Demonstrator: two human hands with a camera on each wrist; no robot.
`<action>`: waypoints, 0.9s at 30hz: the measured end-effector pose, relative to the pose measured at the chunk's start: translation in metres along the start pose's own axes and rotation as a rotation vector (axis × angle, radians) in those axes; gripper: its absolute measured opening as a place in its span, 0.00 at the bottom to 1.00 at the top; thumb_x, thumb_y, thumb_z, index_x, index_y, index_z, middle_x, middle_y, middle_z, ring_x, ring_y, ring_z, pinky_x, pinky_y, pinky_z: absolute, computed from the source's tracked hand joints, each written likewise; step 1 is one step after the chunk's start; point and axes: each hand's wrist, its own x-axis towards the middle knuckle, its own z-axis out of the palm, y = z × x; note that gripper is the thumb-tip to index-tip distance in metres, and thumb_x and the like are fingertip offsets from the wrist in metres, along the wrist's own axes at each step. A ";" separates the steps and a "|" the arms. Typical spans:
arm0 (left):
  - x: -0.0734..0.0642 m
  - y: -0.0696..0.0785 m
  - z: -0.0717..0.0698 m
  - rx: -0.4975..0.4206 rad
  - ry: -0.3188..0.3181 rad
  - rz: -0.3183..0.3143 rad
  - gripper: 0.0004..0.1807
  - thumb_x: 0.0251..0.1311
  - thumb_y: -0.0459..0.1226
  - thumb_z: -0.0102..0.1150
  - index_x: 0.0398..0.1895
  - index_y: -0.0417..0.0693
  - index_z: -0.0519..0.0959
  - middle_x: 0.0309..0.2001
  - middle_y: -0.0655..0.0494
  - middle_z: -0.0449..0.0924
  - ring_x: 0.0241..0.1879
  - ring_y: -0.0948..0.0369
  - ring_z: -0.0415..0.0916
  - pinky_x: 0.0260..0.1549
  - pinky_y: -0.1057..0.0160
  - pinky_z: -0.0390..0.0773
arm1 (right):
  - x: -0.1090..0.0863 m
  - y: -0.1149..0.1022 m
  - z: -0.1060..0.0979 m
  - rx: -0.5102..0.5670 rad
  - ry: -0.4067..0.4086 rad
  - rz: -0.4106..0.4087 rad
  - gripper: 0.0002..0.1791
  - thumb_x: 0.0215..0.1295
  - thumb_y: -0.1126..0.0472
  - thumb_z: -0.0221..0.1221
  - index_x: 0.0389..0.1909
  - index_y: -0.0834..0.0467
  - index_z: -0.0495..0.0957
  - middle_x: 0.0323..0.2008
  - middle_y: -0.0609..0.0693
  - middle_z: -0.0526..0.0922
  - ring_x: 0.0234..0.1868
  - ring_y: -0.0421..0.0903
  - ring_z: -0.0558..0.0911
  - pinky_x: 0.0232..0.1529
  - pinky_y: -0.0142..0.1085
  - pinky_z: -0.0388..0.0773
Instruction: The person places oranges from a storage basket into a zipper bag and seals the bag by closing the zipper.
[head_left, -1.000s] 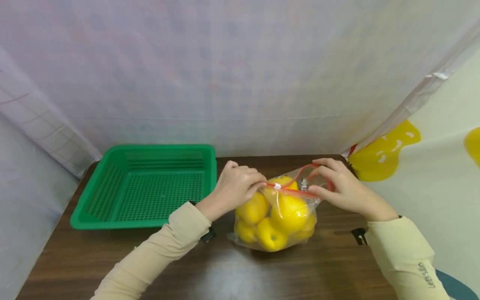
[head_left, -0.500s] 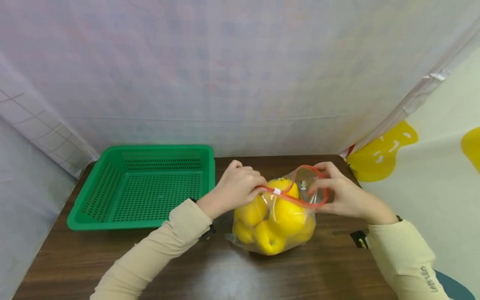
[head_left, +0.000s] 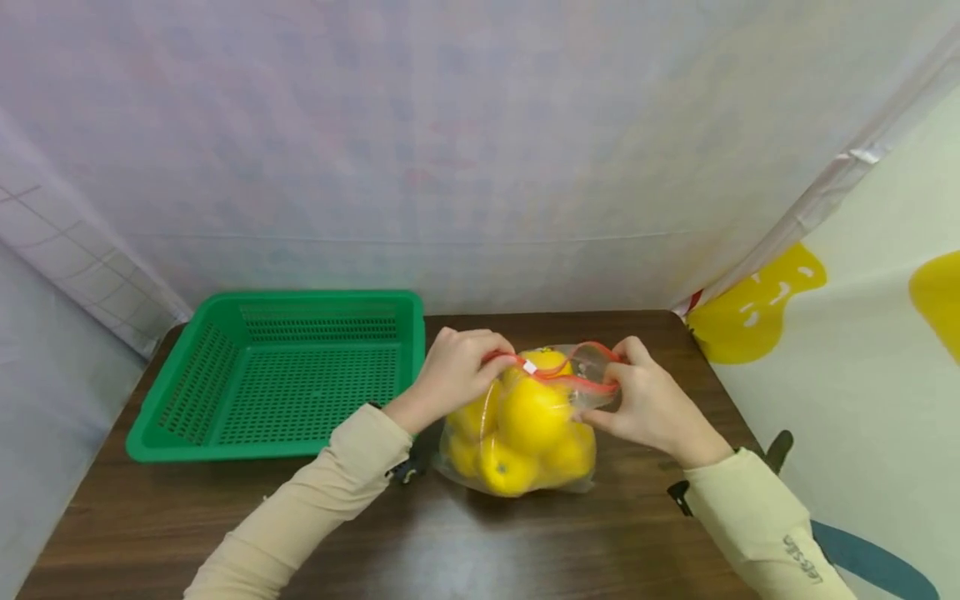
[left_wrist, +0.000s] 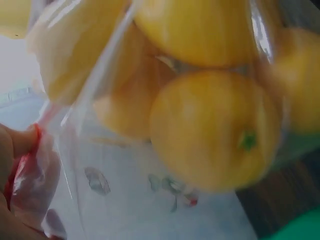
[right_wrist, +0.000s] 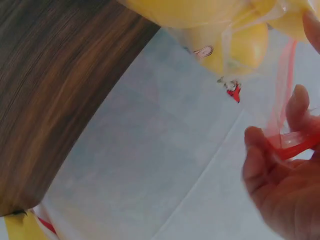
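A clear zip bag with a red zip edge holds several round yellow fruits that look like oranges; one shows a green stem end in the left wrist view. A white slider sits toward the left of the zip. My left hand pinches the zip's left end, just beside the slider. At the other end, my right hand grips the red edge, its fingers curled round the strip in the right wrist view. Between the hands the bag's mouth gapes on the right side.
Left of the bag stands a green plastic basket with perforated walls and nothing in it. Both rest on a dark wooden table. A pale curtain hangs behind the table's back edge, and another with yellow shapes is on the right.
The bag and both hands have shifted left in the head view. My right fingers have come out from inside the mouth and gripped the edge, and the raised red loop has flattened.
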 end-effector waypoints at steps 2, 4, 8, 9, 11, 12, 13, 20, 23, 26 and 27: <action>0.000 0.001 -0.004 0.043 -0.054 0.000 0.06 0.58 0.46 0.57 0.30 0.58 0.82 0.30 0.67 0.81 0.22 0.69 0.70 0.29 0.65 0.62 | 0.002 -0.001 -0.004 0.024 -0.009 -0.027 0.22 0.33 0.49 0.74 0.17 0.55 0.71 0.37 0.54 0.64 0.26 0.43 0.69 0.26 0.32 0.71; 0.002 0.003 -0.011 0.127 -0.121 0.017 0.07 0.57 0.48 0.56 0.31 0.60 0.82 0.31 0.68 0.80 0.25 0.68 0.70 0.31 0.63 0.62 | 0.003 0.000 -0.010 0.061 -0.026 -0.060 0.22 0.31 0.51 0.75 0.20 0.54 0.72 0.40 0.54 0.65 0.31 0.44 0.70 0.30 0.35 0.72; 0.011 0.010 -0.023 0.239 -0.268 0.102 0.11 0.57 0.52 0.55 0.36 0.60 0.82 0.35 0.66 0.80 0.31 0.66 0.73 0.33 0.63 0.64 | 0.006 0.000 -0.021 0.128 -0.084 -0.106 0.23 0.30 0.51 0.76 0.27 0.55 0.76 0.45 0.54 0.65 0.37 0.45 0.72 0.36 0.39 0.74; 0.014 0.011 -0.023 0.242 -0.307 0.125 0.12 0.57 0.52 0.55 0.36 0.59 0.82 0.35 0.66 0.79 0.31 0.66 0.73 0.30 0.65 0.64 | 0.006 0.000 -0.022 0.139 -0.092 -0.125 0.24 0.30 0.50 0.76 0.29 0.56 0.77 0.45 0.54 0.66 0.38 0.45 0.72 0.38 0.40 0.74; 0.016 0.013 -0.022 0.221 -0.368 0.174 0.13 0.57 0.52 0.55 0.35 0.56 0.81 0.32 0.64 0.79 0.27 0.66 0.72 0.26 0.67 0.63 | 0.007 0.000 -0.026 0.169 -0.096 -0.154 0.23 0.32 0.51 0.75 0.31 0.55 0.78 0.46 0.53 0.67 0.40 0.44 0.72 0.40 0.40 0.73; 0.016 0.013 -0.021 0.211 -0.383 0.200 0.13 0.58 0.51 0.55 0.33 0.55 0.81 0.30 0.64 0.79 0.25 0.67 0.72 0.24 0.68 0.62 | 0.006 0.002 -0.028 0.182 -0.091 -0.173 0.22 0.33 0.52 0.75 0.30 0.54 0.78 0.46 0.53 0.68 0.41 0.43 0.72 0.40 0.39 0.73; 0.015 0.013 -0.019 0.195 -0.381 0.220 0.12 0.58 0.50 0.55 0.31 0.54 0.81 0.28 0.63 0.78 0.23 0.67 0.71 0.22 0.68 0.62 | 0.006 0.003 -0.030 0.190 -0.088 -0.193 0.19 0.34 0.54 0.74 0.29 0.53 0.78 0.45 0.52 0.69 0.41 0.42 0.73 0.39 0.38 0.73; -0.006 0.002 -0.011 -0.081 -0.145 0.145 0.09 0.57 0.42 0.59 0.31 0.48 0.84 0.27 0.60 0.82 0.20 0.68 0.72 0.22 0.75 0.69 | 0.003 0.008 -0.032 0.224 -0.011 -0.356 0.17 0.38 0.74 0.67 0.16 0.49 0.74 0.30 0.46 0.76 0.24 0.32 0.71 0.23 0.20 0.68; -0.010 -0.001 -0.015 -0.251 -0.097 0.052 0.08 0.55 0.40 0.60 0.29 0.44 0.85 0.26 0.57 0.83 0.18 0.68 0.70 0.18 0.75 0.67 | 0.003 0.007 -0.032 0.311 0.052 -0.374 0.18 0.36 0.77 0.66 0.17 0.49 0.77 0.26 0.43 0.78 0.21 0.31 0.68 0.19 0.18 0.64; -0.007 -0.001 -0.016 -0.318 -0.087 -0.011 0.09 0.55 0.40 0.60 0.28 0.45 0.84 0.26 0.57 0.83 0.17 0.69 0.68 0.17 0.74 0.67 | 0.006 0.008 -0.030 0.356 0.106 -0.348 0.18 0.37 0.78 0.66 0.17 0.50 0.78 0.24 0.42 0.78 0.19 0.31 0.66 0.17 0.19 0.63; -0.006 -0.002 -0.015 -0.315 -0.108 -0.028 0.09 0.56 0.41 0.59 0.28 0.45 0.84 0.26 0.58 0.83 0.17 0.70 0.67 0.16 0.73 0.66 | 0.007 0.009 -0.028 0.357 0.106 -0.335 0.18 0.37 0.78 0.65 0.16 0.50 0.78 0.23 0.42 0.78 0.19 0.31 0.65 0.17 0.19 0.63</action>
